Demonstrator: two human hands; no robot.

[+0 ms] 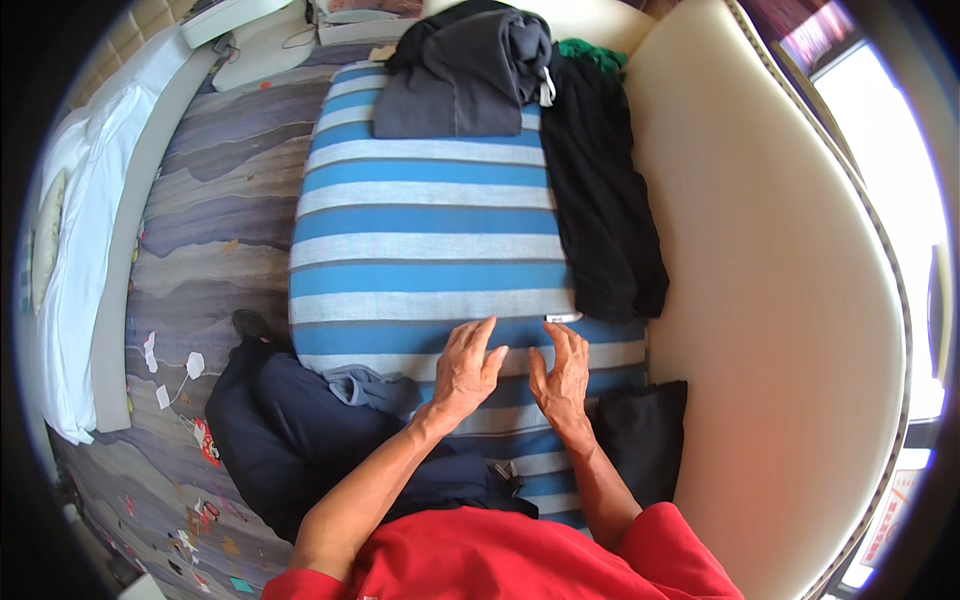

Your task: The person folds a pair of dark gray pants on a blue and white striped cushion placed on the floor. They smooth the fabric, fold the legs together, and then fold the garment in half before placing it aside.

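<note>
My left hand (467, 366) is over the blue, white and grey striped seat (430, 220), its fingers apart and nothing in it. Beside it, my right hand (562, 380) is also open and holds nothing, palm turned toward the left one. I cannot tell whether either touches the fabric. Just beyond the right fingertips lies a small white tag (563, 317). A long black garment (605, 190) stretches along the right side of the seat. At the far end sits a folded dark grey garment (450, 90). Folded black cloth (645, 440) lies right of my right forearm.
A cream padded backrest (770, 280) curves along the right. Dark navy cloth (300, 420) covers my leg at lower left. Paper scraps (195, 365) litter the grey patterned floor (215, 210). A bed with a white sheet (95, 230) stands far left; green cloth (595, 52) shows behind.
</note>
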